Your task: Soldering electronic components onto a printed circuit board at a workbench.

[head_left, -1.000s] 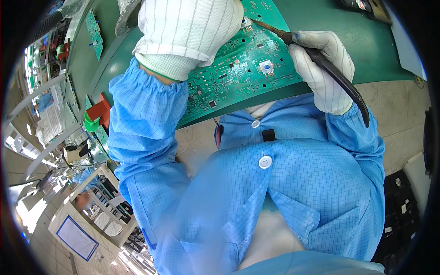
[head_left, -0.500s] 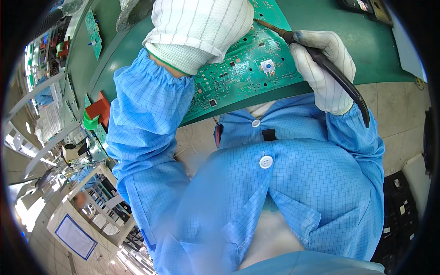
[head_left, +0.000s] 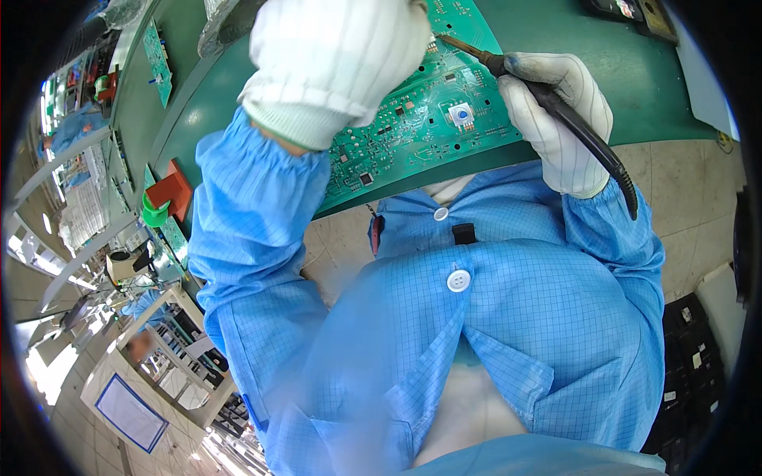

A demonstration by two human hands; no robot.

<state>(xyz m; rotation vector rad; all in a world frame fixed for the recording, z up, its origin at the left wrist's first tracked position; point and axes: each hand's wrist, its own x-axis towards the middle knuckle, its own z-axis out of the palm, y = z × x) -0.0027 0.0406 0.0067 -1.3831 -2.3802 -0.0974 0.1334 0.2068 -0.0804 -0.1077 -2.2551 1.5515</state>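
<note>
My right hand (head_left: 556, 119), in a white striped glove, is closed around the handle of a soldering iron (head_left: 556, 107). Its tip points left and reaches a spot near the upper part of a large green circuit board (head_left: 417, 147). My left hand (head_left: 337, 59), gloved the same way, is over the board's left part with its back towards me. Its fingers look curled in near the iron's tip, but the upper edge cuts them off and whatever they grip is hidden. A white square part (head_left: 461, 115) with a blue centre sits on the board.
The board lies on a green table (head_left: 579, 47). At the left are another narrow green board (head_left: 159, 63), a red block (head_left: 171, 190) and a green roll (head_left: 155, 210). A dark device (head_left: 619, 9) is at the upper right. Black crates (head_left: 690, 357) stand at lower right.
My left hand has shifted a little to the left and its wrist has turned slightly. The right hand still holds the soldering iron in nearly the same place.
</note>
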